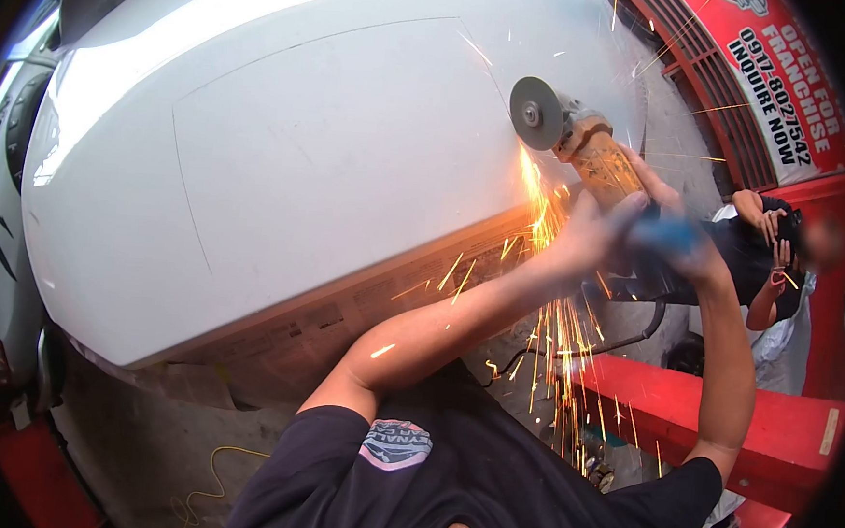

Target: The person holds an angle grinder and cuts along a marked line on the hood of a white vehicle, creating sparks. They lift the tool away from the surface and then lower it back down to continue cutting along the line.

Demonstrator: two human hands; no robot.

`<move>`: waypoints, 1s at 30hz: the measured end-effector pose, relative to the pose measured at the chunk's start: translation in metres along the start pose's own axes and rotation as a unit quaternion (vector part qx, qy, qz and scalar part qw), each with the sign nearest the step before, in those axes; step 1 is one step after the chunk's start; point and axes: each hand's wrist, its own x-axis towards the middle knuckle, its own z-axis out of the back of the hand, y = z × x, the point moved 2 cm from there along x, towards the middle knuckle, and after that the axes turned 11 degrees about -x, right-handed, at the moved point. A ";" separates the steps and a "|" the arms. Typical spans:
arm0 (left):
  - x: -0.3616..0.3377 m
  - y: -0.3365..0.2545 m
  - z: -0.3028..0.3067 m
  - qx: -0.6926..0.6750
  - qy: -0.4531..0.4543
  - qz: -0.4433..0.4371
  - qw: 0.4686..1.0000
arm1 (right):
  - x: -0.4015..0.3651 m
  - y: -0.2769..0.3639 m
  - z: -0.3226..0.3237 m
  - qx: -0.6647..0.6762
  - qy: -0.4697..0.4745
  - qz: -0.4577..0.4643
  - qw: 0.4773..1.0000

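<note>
An orange angle grinder (607, 166) with a round grey cutting disc (536, 114) is held over the right part of a white car panel (342, 162). The disc's lower edge meets the panel near a thin drawn outline, and bright sparks (545, 209) stream down from it past my forearms. My left hand (594, 231) is closed at the grinder's lower body, partly blurred. My right hand (680, 246) wraps the rear of the tool, fingers reaching along its side. A blurred blue patch (671, 236) shows between the hands.
Taped paper masking (342, 308) runs along the panel's near edge. A dark cable (621, 346) hangs below the grinder. Red metal beams (714, 408) stand at lower right. Another person (772, 237) with raised hands is at the right. A second vehicle (0, 209) stands at far left.
</note>
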 end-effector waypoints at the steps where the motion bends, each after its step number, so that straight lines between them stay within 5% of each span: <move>1: 0.000 0.001 0.001 0.000 0.000 0.000 1.000 | -0.001 0.001 0.001 -0.010 -0.001 0.001 1.000; 30: 0.015 -0.016 0.009 0.024 -0.004 -0.010 1.000 | 0.022 -0.007 0.002 0.024 -0.002 -0.004 1.000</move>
